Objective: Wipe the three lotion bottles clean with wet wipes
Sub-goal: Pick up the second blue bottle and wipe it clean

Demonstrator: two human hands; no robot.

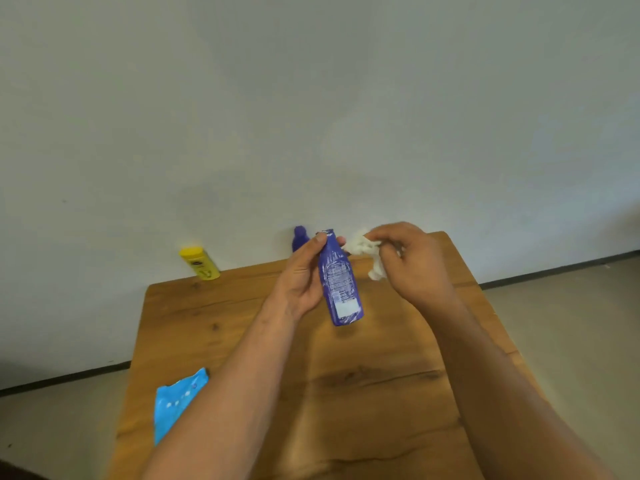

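the pack (178, 400) lies near the left edge of the table (346, 410), the yellow bottle (200, 263) at the far corner. my left hand (301, 275) grips the purple bottle (339, 282) above the middle, with a third bottle (300, 237) just behind. my right hand (412, 261) bunches the wipe (367, 251) by the neck. a wet, slick bottle could slip and topple the third one. there is open wood nearer me.

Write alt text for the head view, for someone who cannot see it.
Over a wooden table, a person's left hand holds a purple lotion bottle while the right hand grips a crumpled white wet wipe beside it. A yellow bottle and a second purple bottle sit at the far edge; a blue wipes pack lies near-left.
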